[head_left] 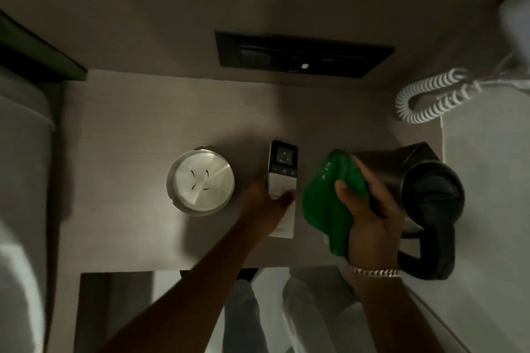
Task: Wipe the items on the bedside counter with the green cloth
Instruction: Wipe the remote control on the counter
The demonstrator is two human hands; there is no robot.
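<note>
A white remote control with a dark screen lies on the pale wooden bedside counter. My left hand grips its lower half, thumb across the buttons. My right hand holds a bunched green cloth just right of the remote and against the side of a steel kettle with a black lid and handle. A round steel ashtray-like tin sits to the left of the remote.
A dark switch panel is set in the wall behind the counter. A white coiled phone cord hangs at the right. Bedding lies left of the counter. My legs show below the counter's front edge.
</note>
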